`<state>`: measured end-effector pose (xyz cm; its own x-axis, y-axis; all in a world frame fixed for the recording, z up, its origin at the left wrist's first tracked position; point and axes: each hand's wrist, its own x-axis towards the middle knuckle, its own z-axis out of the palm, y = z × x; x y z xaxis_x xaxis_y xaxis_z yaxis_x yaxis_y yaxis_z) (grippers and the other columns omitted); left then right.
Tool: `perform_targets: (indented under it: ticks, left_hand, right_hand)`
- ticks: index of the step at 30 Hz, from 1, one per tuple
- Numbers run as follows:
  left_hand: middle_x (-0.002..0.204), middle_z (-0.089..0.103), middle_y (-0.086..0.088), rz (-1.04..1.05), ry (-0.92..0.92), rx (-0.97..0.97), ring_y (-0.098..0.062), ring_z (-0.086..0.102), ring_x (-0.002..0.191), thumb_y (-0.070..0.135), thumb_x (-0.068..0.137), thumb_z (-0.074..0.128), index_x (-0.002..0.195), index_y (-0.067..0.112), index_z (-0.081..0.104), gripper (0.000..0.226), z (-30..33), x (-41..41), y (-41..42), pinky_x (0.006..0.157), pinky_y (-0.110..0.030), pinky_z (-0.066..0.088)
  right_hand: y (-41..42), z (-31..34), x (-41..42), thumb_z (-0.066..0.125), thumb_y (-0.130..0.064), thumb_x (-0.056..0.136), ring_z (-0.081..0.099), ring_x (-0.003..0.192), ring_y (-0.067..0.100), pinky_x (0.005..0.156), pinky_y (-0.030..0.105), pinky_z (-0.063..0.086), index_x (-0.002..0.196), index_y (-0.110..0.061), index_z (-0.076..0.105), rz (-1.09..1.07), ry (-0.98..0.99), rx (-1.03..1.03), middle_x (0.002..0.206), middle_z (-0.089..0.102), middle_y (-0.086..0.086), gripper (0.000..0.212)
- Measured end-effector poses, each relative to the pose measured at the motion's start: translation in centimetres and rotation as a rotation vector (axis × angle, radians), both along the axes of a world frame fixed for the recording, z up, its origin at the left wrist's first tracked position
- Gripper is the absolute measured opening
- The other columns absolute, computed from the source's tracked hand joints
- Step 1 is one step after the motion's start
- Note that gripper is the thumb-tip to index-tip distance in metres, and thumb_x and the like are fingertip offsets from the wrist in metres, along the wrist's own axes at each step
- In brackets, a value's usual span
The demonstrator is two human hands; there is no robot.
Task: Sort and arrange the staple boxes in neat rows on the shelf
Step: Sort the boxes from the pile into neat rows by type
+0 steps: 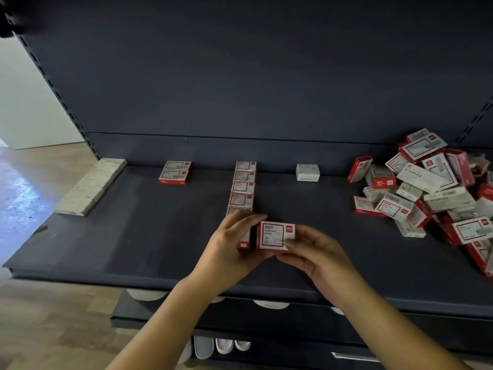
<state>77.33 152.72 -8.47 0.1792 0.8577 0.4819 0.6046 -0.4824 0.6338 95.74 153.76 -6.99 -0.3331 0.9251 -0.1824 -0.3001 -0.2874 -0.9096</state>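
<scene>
In the head view, low in the centre of the frame, both hands hold one red-and-white staple box (276, 235) just above the dark shelf (133, 236). The left hand (234, 243) curls its fingers round the box's left edge, and the right hand (317, 252) pinches the lower right corner between thumb and fingertips. The box faces the camera, its printed label upright.

Directly behind the left hand, a column of red-and-white boxes (243, 186) runs from mid-frame back to the rear panel; the hand covers the nearest end of it, so how that end lies cannot be told. Left of centre sits a short pair of red-and-white boxes (174, 172), and at far left a slanting row of pale boxes (92, 186) lies along the shelf's edge. A single white box (307, 172) stands alone right of centre, well apart from the others. A loose heap of unsorted staple boxes (432, 188) fills the right side, tumbled at all angles, some reading "STAPLES".

At the bottom of the frame, below the shelf's front lip, a lower shelf (160, 313) shows, and under it pale shoes (221, 345) on the wooden floor (53, 316).
</scene>
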Motion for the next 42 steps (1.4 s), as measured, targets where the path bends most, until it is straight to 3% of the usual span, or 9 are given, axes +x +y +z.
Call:
perform_targets:
  ticks: [6,11,15,20,24,30,35,42]
  left_hand:
    - [0.113,0.053,0.004,-0.116,0.360,0.138,-0.011,0.047,0.107,0.041,0.076,0.057,0.121,0.019,0.053,0.050,-1.5,-2.9,-1.2,0.092,-0.028,0.046]
    - [0.113,0.048,0.008,-0.127,0.355,0.099,-0.012,0.047,0.106,0.039,0.076,0.057,0.118,0.017,0.058,0.048,-3.4,-4.7,-1.0,0.090,-0.030,0.049]
    - [0.114,0.047,0.005,-0.069,0.332,0.098,-0.016,0.046,0.102,0.042,0.077,0.059,0.108,0.015,0.068,0.042,-5.1,-5.9,-0.4,0.079,-0.040,0.054]
    - [0.125,0.048,0.001,-0.034,0.343,0.152,-0.022,0.046,0.115,0.040,0.078,0.057,0.098,0.017,0.074,0.035,-5.4,-6.4,0.7,0.082,-0.045,0.054]
    - [0.119,0.063,-0.007,-0.062,0.312,0.149,-0.023,0.058,0.113,0.040,0.081,0.056,0.099,0.010,0.074,0.039,-6.0,-6.1,0.6,0.085,-0.038,0.055]
    - [0.113,0.067,-0.009,-0.094,0.291,0.247,-0.020,0.058,0.113,0.039,0.093,0.047,0.098,0.006,0.073,0.042,-7.0,-5.7,0.6,0.094,-0.029,0.048]
    - [0.116,0.064,-0.008,-0.109,0.293,0.239,-0.019,0.056,0.115,0.032,0.089,0.054,0.101,0.007,0.071,0.033,-7.0,-5.1,0.7,0.098,-0.026,0.045]
    - [0.124,0.059,-0.004,-0.065,0.179,0.096,-0.014,0.050,0.123,0.032,0.087,0.056,0.106,0.007,0.070,0.034,-6.5,-4.6,-0.3,0.102,-0.026,0.042]
  right_hand:
    - [-2.2,-1.7,-3.1,0.062,-0.001,0.079,0.066,0.098,0.021,0.084,0.033,0.054,0.107,-0.009,0.063,0.116,-0.072,-0.055,0.101,0.071,0.008,0.029]
    - [-2.1,-2.6,-4.3,0.063,-0.017,0.086,0.060,0.098,0.005,0.082,0.012,0.047,0.107,-0.024,0.060,0.065,-0.633,0.258,0.103,0.063,-0.010,0.023]
    - [-2.3,-3.3,-4.3,0.062,-0.018,0.087,0.048,0.106,-0.005,0.087,0.006,0.038,0.120,-0.023,0.056,0.038,-0.850,0.518,0.113,0.050,-0.019,0.034]
    - [-2.2,-3.5,-4.6,0.061,-0.014,0.087,0.047,0.106,-0.007,0.089,0.006,0.036,0.119,-0.020,0.058,0.049,-0.873,0.613,0.110,0.048,-0.022,0.032]
    - [-1.9,-3.4,-4.5,0.062,-0.011,0.086,0.044,0.109,-0.009,0.088,0.005,0.036,0.117,-0.018,0.060,0.032,-0.858,0.632,0.109,0.049,-0.023,0.031]
    - [-1.8,-4.1,-4.0,0.062,-0.012,0.087,0.047,0.107,-0.006,0.092,0.008,0.038,0.119,-0.015,0.060,0.024,-0.903,0.627,0.111,0.050,-0.021,0.032]
    - [-1.3,-3.8,-4.5,0.056,-0.011,0.091,0.037,0.116,-0.010,0.093,-0.004,0.025,0.138,-0.014,0.041,0.089,-0.867,0.585,0.126,0.038,-0.021,0.049]
    - [-0.5,-4.2,-4.6,0.053,-0.013,0.092,0.026,0.127,-0.009,0.096,-0.005,0.018,0.142,-0.015,0.033,0.199,-0.827,0.506,0.146,0.035,-0.008,0.053]
